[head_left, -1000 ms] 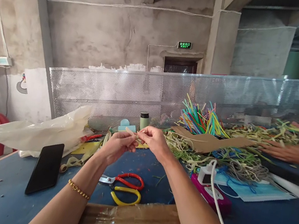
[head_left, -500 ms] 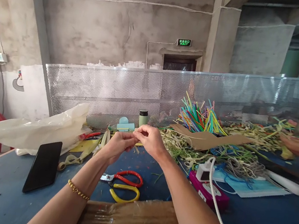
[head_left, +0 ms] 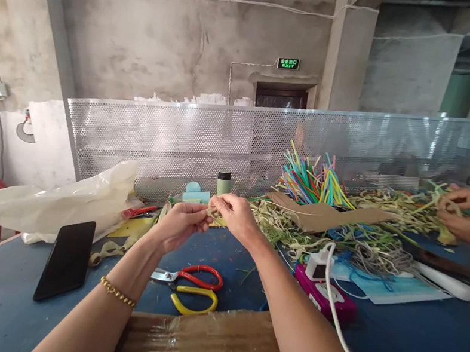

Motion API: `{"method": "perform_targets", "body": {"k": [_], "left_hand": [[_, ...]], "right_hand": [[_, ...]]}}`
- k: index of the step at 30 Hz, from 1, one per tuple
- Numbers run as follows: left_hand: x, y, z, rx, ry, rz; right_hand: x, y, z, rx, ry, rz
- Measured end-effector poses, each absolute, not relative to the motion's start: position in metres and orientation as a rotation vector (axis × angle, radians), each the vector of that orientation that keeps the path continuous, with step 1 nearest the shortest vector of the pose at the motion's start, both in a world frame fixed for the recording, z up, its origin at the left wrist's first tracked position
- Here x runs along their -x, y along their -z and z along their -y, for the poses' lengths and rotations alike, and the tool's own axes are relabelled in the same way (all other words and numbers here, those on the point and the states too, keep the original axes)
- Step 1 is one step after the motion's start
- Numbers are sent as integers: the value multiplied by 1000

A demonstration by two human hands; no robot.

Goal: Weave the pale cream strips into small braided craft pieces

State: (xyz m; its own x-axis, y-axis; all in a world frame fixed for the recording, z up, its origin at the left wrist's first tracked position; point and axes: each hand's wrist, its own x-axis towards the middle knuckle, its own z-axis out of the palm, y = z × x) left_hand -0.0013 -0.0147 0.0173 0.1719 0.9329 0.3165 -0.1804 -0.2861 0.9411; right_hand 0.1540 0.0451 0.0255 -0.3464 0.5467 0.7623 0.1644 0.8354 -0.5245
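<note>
My left hand [head_left: 184, 221] and my right hand [head_left: 237, 217] meet above the middle of the blue table, thumbs and fingertips pinched together. A small pale piece [head_left: 212, 211] shows between them; the fingers mostly hide it and its kind is unclear. Below the hands lie scissors with one red and one yellow handle [head_left: 196, 290], blades pointing left. A taped cardboard piece [head_left: 209, 347] is beneath my forearms. Behind the hands are a light blue cylinder [head_left: 195, 196] and a green bottle with a black lid [head_left: 223, 183].
At left lie a black phone [head_left: 65, 261] and a plastic bag [head_left: 53, 198]. Pale plant strips [head_left: 272, 225] and a bundle of coloured stems [head_left: 313, 181] spread rightward. A purple power block [head_left: 325, 295] carries a white cable. Another person's hands [head_left: 469, 214] work at far right.
My hands stay together, the left turned slightly with its fingers more curled and parted from the right. At far right, the other person's hands have come together, holding a pale strip. The view shifts slightly.
</note>
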Motion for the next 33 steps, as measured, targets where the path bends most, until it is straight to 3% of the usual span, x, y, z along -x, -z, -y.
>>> {"method": "perform_targets", "body": {"k": [15,33], "left_hand": [[-6,-21,22,-1810,-1500,-976],[-12,-29,31,-1746,-1594,-954]], "right_hand": [[-152,-23,-37,440,-913,1898],[-147,-25,-32,448,-653,1709]]}}
